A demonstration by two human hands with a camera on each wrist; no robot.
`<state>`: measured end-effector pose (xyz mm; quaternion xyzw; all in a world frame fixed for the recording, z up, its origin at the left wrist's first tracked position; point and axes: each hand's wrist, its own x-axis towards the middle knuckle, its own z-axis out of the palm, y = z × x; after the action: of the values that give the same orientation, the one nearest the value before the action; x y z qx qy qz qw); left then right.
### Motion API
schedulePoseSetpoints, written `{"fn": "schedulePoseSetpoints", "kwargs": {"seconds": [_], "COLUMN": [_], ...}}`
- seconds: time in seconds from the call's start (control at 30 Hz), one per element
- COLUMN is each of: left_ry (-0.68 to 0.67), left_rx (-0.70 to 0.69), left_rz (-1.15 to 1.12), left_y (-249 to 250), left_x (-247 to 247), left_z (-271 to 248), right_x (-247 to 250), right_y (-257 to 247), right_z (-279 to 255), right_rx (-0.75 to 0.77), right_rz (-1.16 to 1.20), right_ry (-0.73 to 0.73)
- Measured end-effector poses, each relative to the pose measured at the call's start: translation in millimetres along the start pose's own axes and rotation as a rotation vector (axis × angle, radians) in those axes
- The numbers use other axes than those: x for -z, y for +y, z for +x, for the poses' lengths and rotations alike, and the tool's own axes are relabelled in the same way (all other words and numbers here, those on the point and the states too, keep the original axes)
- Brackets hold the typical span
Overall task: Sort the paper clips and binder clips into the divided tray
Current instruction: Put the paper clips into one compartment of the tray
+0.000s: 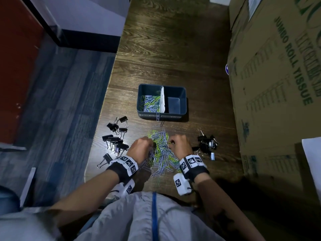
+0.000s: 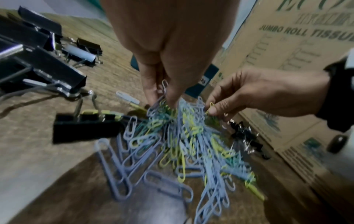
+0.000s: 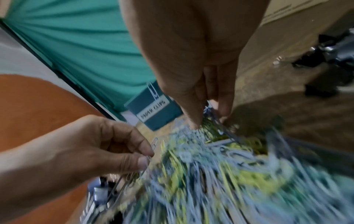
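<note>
Both hands work the heap of paper clips [image 1: 160,152] lying on the bench [image 1: 173,49] just in front of the person. The left hand [image 1: 140,147] has its fingers [image 2: 153,91] pressed together, pinching a bunch of pale blue clips at the heap's left side; the right hand [image 1: 180,145] pinches a yellow clip at the right side. The divided tray [image 1: 182,115] sits straight ahead beyond the heap, about as near to one hand as the other, its left compartment already holding paper clips, its right one bare. Binder clips [image 1: 115,138] lie in clusters to the left and right of the heap. Judging by that, each pinched load travels forward and into the left compartment.
</note>
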<state>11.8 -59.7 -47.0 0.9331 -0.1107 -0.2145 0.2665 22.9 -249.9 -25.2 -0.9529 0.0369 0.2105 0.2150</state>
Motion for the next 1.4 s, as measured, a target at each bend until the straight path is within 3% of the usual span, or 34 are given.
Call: {"fn": "schedulePoseSetpoints", "kwargs": {"seconds": [0.3,0.5,0.7,0.83,1.0,1.17,1.27,1.4], "left_ry": [0.335,0.486,0.549,0.495,0.281,-0.070,-0.151,-0.177], "left_rx": [-0.129,-0.039,0.046,0.053,0.000,0.042,0.142,0.162], "left_rz": [-0.153,-0.217,-0.171,-0.136,-0.013,0.150,0.191,0.231], "left_y": [32.0,34.4,0.9,-15.3,-6.9,5.7,11.3,23.6], "left_x": [90.0,134.8,124.2,99.5,65.6,38.3,26.3,4.4], "left_z": [45.9,99.4,79.9,53.2,16.7,1.1,5.1,5.9], "right_x": [44.4,81.3,77.9,73.2,83.8,82.8,57.4,16.6], "right_y": [-28.4,-69.7,-102.0,-107.1,-105.6,-85.1,-55.5,-12.3], "right_z": [16.8,43.5,97.6,124.0,128.6,98.0,69.3,36.6], "right_rx": [0.085,0.151,0.019,-0.034,0.076,0.170,0.213,0.108], "right_rz": [0.103,0.259,0.368,0.418,0.391,0.301,0.233,0.074], "right_ry": [0.001,0.059,0.156,0.127,0.088,0.190,0.189,0.119]}}
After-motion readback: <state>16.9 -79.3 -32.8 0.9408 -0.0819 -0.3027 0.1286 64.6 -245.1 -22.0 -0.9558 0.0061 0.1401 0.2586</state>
